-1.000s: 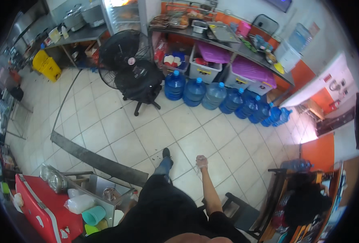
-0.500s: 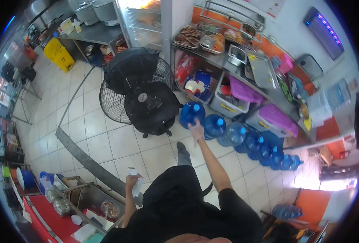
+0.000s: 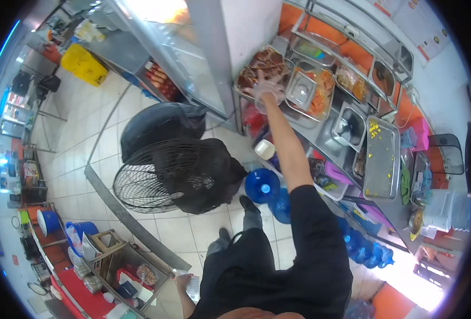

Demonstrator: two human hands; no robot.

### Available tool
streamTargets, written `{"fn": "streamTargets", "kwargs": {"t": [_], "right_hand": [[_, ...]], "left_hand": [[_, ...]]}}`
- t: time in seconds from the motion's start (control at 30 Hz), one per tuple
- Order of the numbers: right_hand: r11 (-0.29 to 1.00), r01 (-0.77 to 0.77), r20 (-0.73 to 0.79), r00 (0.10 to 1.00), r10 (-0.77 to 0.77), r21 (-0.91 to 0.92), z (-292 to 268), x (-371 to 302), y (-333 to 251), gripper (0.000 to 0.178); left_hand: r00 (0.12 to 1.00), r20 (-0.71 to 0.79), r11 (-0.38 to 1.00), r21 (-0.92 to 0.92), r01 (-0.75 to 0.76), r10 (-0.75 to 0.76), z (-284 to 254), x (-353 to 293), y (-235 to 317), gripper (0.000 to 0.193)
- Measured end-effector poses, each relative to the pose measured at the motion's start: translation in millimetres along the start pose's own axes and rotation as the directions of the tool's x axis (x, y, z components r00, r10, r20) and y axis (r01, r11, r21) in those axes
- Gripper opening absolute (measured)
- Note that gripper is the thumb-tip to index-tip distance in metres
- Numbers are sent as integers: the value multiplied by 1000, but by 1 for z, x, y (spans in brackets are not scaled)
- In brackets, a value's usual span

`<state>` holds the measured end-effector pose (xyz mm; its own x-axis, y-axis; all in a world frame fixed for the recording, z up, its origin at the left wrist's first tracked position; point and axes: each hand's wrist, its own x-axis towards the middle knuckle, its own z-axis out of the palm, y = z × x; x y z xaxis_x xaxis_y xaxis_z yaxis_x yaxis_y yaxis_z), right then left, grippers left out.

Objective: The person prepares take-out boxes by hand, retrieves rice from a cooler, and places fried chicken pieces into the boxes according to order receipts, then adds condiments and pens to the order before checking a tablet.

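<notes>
My right hand (image 3: pixel 267 87), in a loose clear plastic glove, reaches out over a metal tray of brown cooked meat strips (image 3: pixel 270 57) at the near-left end of the steel counter. Its fingers are spread, and whether they touch the meat I cannot tell. Beside that tray is a tray of orange shredded food (image 3: pixel 320 95), partly covered by a small steel pan (image 3: pixel 302 90). Low on the left, my left hand (image 3: pixel 181 280) is closed around a whitish, partly clear packet (image 3: pixel 193 288); its exact kind is not plain.
A large black floor fan (image 3: pixel 177 175) stands left of my feet. Blue water jugs (image 3: pixel 262 185) line the floor under the counter (image 3: pixel 325 141). Further along lie an empty steel pan (image 3: pixel 349 126) and a tray with yellow bits (image 3: pixel 381 159). A glass-door cabinet (image 3: pixel 166 53) rises beyond the fan.
I have stepped toward the counter. My right hand has gone from above the blue jugs up to the meat tray. My left hand still holds the whitish packet, lower in view.
</notes>
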<state>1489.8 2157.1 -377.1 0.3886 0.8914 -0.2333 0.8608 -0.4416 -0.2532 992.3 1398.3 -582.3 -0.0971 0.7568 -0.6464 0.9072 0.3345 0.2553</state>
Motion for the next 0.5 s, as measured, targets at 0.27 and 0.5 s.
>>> {"fn": "streamTargets", "kwargs": {"t": [0.27, 0.5], "right_hand": [[998, 24, -13, 1000, -24, -65, 54, 70, -4, 76], [999, -27, -122, 992, 30, 26, 50, 84, -2, 44]], "left_hand": [[820, 366, 610, -548, 572, -440, -57, 16, 110, 26], [894, 197, 689, -577, 438, -403, -71, 56, 117, 25]]}}
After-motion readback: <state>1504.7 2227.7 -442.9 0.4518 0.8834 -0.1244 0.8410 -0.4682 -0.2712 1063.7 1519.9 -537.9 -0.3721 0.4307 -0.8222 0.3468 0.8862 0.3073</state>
